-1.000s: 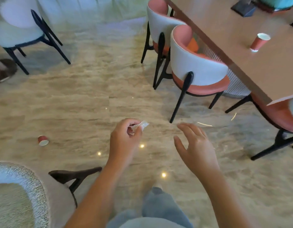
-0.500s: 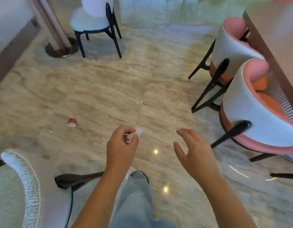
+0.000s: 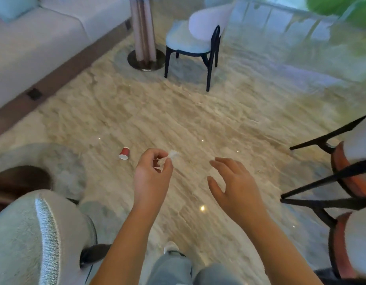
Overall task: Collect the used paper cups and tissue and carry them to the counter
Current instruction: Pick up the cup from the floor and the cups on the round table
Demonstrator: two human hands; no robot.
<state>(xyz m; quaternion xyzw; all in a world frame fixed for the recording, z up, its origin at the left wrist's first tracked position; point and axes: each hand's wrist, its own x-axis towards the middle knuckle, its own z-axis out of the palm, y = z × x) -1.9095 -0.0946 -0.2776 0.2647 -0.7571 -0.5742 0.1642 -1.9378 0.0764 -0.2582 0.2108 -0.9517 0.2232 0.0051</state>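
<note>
— Tissue (image 3: 171, 157)? Where is it?
— Pinched in the left hand (image 3: 152, 174) fingers, above the floor (image 3: 198, 120).
— And the paper cup (image 3: 124, 153)?
— On its side on the floor, left of that hand. Right hand (image 3: 234, 187) fingers are spread, holding nothing.

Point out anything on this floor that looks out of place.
A red paper cup lies tipped on its side on the marble floor, just left of the left hand, which pinches a crumpled tissue. No spill shows around it.
</note>
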